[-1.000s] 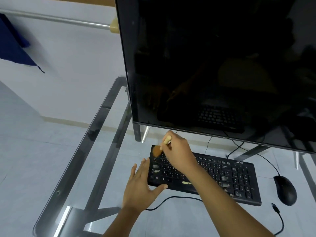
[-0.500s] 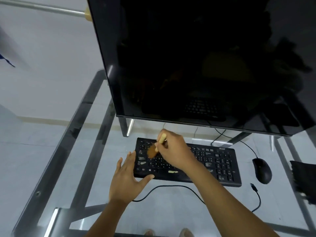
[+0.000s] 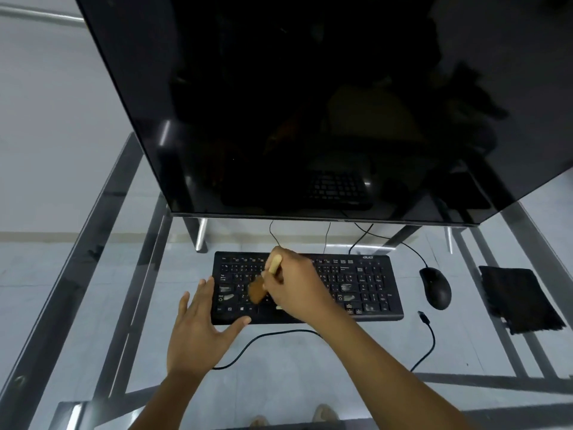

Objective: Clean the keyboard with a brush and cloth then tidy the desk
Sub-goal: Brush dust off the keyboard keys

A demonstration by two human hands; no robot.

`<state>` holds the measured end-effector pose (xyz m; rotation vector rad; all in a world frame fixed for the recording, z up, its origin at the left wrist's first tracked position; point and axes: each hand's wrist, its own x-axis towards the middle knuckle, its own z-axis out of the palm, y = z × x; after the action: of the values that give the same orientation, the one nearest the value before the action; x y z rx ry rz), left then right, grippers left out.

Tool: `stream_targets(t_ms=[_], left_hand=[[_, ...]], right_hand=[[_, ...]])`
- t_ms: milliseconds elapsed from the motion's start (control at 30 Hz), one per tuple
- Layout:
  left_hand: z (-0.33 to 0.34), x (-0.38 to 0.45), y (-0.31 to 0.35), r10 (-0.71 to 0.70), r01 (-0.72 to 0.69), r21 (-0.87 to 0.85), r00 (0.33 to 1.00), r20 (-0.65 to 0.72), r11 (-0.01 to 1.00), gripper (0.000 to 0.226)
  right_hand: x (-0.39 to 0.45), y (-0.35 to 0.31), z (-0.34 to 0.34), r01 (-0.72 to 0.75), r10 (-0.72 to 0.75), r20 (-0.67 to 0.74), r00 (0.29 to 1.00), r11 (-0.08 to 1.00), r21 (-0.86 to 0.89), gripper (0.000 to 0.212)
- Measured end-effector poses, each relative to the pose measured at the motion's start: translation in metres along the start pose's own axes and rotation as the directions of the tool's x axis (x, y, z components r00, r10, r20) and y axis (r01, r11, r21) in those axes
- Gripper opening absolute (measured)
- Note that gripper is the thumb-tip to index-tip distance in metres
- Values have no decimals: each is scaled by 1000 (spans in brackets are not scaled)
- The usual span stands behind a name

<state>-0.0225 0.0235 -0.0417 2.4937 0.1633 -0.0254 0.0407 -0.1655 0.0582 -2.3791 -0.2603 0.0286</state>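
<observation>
A black keyboard (image 3: pixel 359 287) with worn, smudged keys lies on the glass desk (image 3: pixel 310 373) below the monitor. My right hand (image 3: pixel 297 290) grips a small brush (image 3: pixel 263 283) with a pale handle; its brown bristles touch the keys in the keyboard's left half. My left hand (image 3: pixel 198 330) lies flat with spread fingers against the keyboard's left front corner, thumb along its front edge. A dark folded cloth (image 3: pixel 521 299) lies at the desk's right side, away from both hands.
A large black monitor (image 3: pixel 294 103) overhangs the desk just behind the keyboard. A black mouse (image 3: pixel 435 287) sits right of the keyboard. A loose cable with a plug (image 3: pixel 424 318) curls in front of the keyboard. Metal frame bars show through the glass.
The brush has slid down from the top-left keys toward the lower rows. My left hand keeps its place at the keyboard's corner. The view has shifted, bringing the cloth into sight.
</observation>
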Motion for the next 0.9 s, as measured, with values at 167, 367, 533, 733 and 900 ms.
stream_targets(t_ms=[167,367,533,733,900], left_hand=[[0,0,5,19,-19,-17,1000,-1,1000,109],[-1,0,3,56,-55,6,997,-45,998,109],[-7,-3,11,106,-109,-17,986,-133,994,106],[-7,-1,11,125,-125,6,983,-135,992,102],[-6,-2,11,94,-96,-11,990,-109,995,103]], right_hand=[[-10,-6,-1,22,-18,-32,999,992,120,8],[-17,-15,12,26,-26,-37,999,1000,16,14],[-14,-25,21,15,-25,142,990,997,73,14],[5,-11,-4,-34,26,86,996,995,96,10],[13,5,-15,-17,17,-54,998,1000,17,10]])
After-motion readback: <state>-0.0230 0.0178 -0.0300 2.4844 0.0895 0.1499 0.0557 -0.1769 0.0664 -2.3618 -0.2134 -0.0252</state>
